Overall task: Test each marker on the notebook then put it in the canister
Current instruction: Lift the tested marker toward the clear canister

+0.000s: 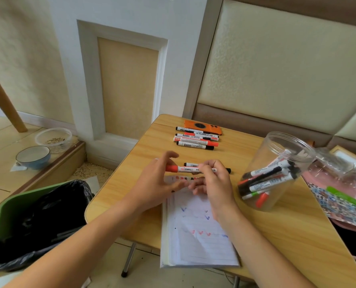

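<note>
Head: marker [188, 169] crosswise (cap leftward)

Lettering on the held marker [188, 169] is too blurred to read.

A light wooden table [277, 235] carries an open notebook [195, 238] at its near edge, a clear canister [277, 173] lying tilted to the right (markers inside), a row of markers [195, 139] at the far side beside an orange phone [203, 126], and one black-capped marker [228, 170] mid-table.
</note>
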The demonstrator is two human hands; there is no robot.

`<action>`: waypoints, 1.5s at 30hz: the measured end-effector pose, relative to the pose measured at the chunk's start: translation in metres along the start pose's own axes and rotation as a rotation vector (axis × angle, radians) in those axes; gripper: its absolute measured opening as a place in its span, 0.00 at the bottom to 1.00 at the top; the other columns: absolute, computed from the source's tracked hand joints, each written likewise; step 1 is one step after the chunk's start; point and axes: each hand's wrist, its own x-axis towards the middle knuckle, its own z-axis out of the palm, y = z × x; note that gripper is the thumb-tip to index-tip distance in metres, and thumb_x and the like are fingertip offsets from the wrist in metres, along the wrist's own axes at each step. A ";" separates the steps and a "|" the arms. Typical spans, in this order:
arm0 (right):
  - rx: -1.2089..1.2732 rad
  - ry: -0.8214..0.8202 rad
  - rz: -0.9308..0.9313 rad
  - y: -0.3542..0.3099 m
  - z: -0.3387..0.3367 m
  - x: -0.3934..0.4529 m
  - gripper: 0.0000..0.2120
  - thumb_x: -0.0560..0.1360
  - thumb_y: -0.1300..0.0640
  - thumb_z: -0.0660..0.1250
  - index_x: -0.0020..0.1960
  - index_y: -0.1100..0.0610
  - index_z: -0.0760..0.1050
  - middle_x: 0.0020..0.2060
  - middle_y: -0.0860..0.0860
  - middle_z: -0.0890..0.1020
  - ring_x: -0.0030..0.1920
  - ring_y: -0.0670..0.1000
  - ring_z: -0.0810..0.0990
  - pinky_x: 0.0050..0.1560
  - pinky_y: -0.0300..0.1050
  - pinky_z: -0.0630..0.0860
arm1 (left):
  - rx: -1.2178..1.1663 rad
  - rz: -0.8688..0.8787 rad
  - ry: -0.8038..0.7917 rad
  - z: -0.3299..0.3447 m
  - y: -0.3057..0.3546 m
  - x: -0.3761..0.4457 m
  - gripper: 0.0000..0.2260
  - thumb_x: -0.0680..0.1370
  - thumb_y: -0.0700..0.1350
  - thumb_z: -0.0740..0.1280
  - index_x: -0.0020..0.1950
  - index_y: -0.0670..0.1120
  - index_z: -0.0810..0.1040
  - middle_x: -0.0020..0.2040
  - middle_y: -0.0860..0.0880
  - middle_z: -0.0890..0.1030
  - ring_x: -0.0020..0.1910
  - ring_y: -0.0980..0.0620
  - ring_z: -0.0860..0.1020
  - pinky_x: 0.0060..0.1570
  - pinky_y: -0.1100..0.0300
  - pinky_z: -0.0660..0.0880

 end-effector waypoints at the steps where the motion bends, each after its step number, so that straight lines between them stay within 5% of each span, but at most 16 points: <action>1: -0.036 0.023 -0.034 -0.004 -0.002 0.001 0.04 0.83 0.59 0.65 0.55 0.60 0.73 0.39 0.57 0.85 0.33 0.55 0.85 0.30 0.43 0.78 | 0.057 -0.025 -0.020 -0.001 -0.002 0.000 0.33 0.72 0.60 0.75 0.72 0.56 0.64 0.58 0.57 0.76 0.58 0.59 0.74 0.60 0.58 0.72; 4: -0.178 0.100 -0.213 -0.021 -0.013 0.005 0.07 0.81 0.62 0.69 0.55 0.54 0.72 0.39 0.52 0.85 0.36 0.53 0.87 0.35 0.47 0.82 | 0.223 -0.071 -0.105 -0.004 -0.010 -0.002 0.40 0.72 0.65 0.72 0.77 0.60 0.53 0.65 0.55 0.71 0.65 0.56 0.68 0.68 0.52 0.63; 8: -0.311 0.220 -0.508 -0.059 -0.042 0.008 0.09 0.80 0.60 0.71 0.53 0.50 0.72 0.39 0.49 0.84 0.37 0.48 0.87 0.36 0.52 0.84 | 0.377 -0.030 -0.177 0.000 -0.013 -0.008 0.33 0.77 0.65 0.65 0.77 0.61 0.55 0.72 0.53 0.68 0.71 0.53 0.64 0.72 0.50 0.58; 12: -0.415 0.391 -0.685 -0.102 -0.078 0.008 0.07 0.82 0.56 0.67 0.56 0.50 0.70 0.36 0.44 0.83 0.35 0.47 0.85 0.38 0.54 0.82 | 0.490 -0.005 -0.203 0.007 -0.012 -0.013 0.34 0.73 0.69 0.46 0.78 0.58 0.57 0.73 0.52 0.67 0.72 0.52 0.65 0.73 0.51 0.52; 16: -0.552 0.652 -0.842 -0.132 -0.113 0.005 0.10 0.81 0.56 0.63 0.62 0.57 0.71 0.38 0.51 0.81 0.38 0.55 0.82 0.43 0.50 0.76 | 0.551 -0.001 -0.202 0.009 -0.012 -0.013 0.35 0.72 0.68 0.42 0.77 0.59 0.61 0.72 0.52 0.66 0.72 0.52 0.65 0.75 0.48 0.47; 19: -0.656 0.679 -0.843 -0.138 -0.131 0.004 0.09 0.80 0.58 0.62 0.59 0.58 0.72 0.43 0.57 0.83 0.42 0.59 0.81 0.45 0.48 0.72 | 0.548 0.009 -0.225 0.010 -0.015 -0.011 0.33 0.73 0.68 0.43 0.74 0.59 0.65 0.71 0.52 0.66 0.72 0.52 0.65 0.77 0.46 0.45; 25: -1.030 0.327 -0.497 -0.120 -0.133 0.007 0.06 0.83 0.56 0.64 0.55 0.56 0.78 0.42 0.56 0.83 0.43 0.60 0.80 0.42 0.49 0.71 | 0.559 0.016 -0.251 0.010 -0.015 -0.010 0.33 0.73 0.68 0.43 0.74 0.59 0.66 0.72 0.52 0.66 0.72 0.53 0.65 0.77 0.47 0.48; 29: -1.373 0.128 -0.344 -0.116 -0.127 0.002 0.25 0.86 0.43 0.50 0.48 0.54 0.81 0.44 0.58 0.85 0.49 0.62 0.81 0.44 0.50 0.70 | 0.557 0.012 -0.255 0.009 -0.013 -0.011 0.34 0.72 0.69 0.42 0.74 0.59 0.66 0.71 0.53 0.67 0.72 0.52 0.66 0.77 0.48 0.48; 32: -1.377 0.131 -0.334 -0.116 -0.125 0.000 0.24 0.86 0.41 0.51 0.40 0.51 0.74 0.36 0.51 0.80 0.43 0.58 0.80 0.41 0.49 0.72 | 0.544 0.014 -0.243 0.008 -0.013 -0.012 0.35 0.72 0.68 0.42 0.74 0.58 0.67 0.71 0.52 0.67 0.72 0.52 0.66 0.76 0.48 0.49; 34: -1.314 0.180 -0.386 -0.113 -0.124 0.002 0.17 0.85 0.43 0.56 0.44 0.50 0.75 0.39 0.50 0.79 0.43 0.55 0.79 0.40 0.48 0.72 | 0.542 0.014 -0.238 0.008 -0.013 -0.013 0.34 0.73 0.68 0.42 0.74 0.58 0.67 0.71 0.53 0.67 0.71 0.52 0.66 0.76 0.49 0.49; 39: -1.207 0.399 -0.880 -0.105 -0.101 -0.001 0.06 0.81 0.60 0.62 0.50 0.58 0.77 0.45 0.53 0.79 0.44 0.53 0.77 0.41 0.46 0.71 | 0.514 0.006 -0.234 0.006 -0.012 -0.014 0.35 0.72 0.68 0.43 0.75 0.58 0.66 0.72 0.53 0.67 0.72 0.52 0.66 0.76 0.50 0.49; 42: -1.172 0.208 -0.869 -0.094 -0.073 0.003 0.06 0.81 0.61 0.62 0.51 0.58 0.78 0.46 0.51 0.79 0.45 0.52 0.77 0.43 0.46 0.75 | 0.485 0.003 -0.210 0.006 -0.010 -0.015 0.36 0.71 0.68 0.44 0.75 0.56 0.65 0.72 0.52 0.68 0.72 0.52 0.66 0.76 0.51 0.50; 45: -1.262 -0.046 -0.592 -0.066 -0.046 0.020 0.10 0.84 0.59 0.61 0.60 0.56 0.79 0.55 0.50 0.80 0.52 0.48 0.79 0.53 0.39 0.74 | 0.432 0.006 -0.177 0.006 -0.010 -0.016 0.35 0.71 0.68 0.47 0.75 0.55 0.65 0.72 0.53 0.67 0.72 0.52 0.66 0.75 0.52 0.50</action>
